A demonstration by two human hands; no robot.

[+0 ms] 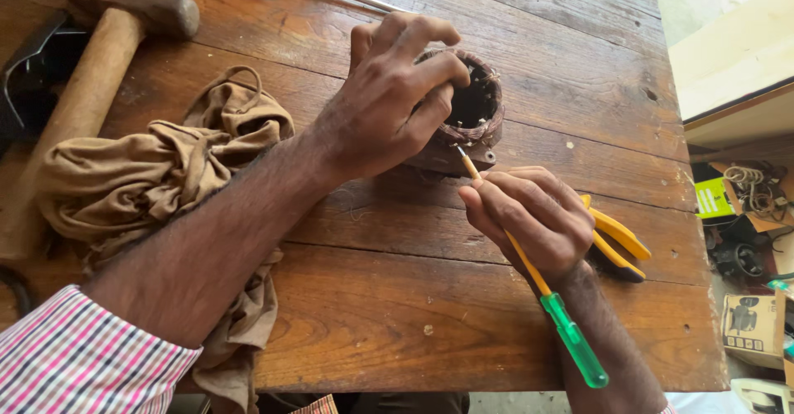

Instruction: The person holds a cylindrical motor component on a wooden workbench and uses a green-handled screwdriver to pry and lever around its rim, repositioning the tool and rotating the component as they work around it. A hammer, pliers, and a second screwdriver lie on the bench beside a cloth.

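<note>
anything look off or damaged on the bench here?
The stator under the left hand looks worn: its copper windings are frayed, with loose strands along the rim where the tool in the right hand touches. A rag lies crumpled beside it. The hammer and pliers look intact.

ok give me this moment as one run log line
left hand: grips wound motor stator on wooden table | right hand: holds green-handled tool, tip at stator's lower rim | nearby: brown cloth, hammer, yellow pliers
</note>
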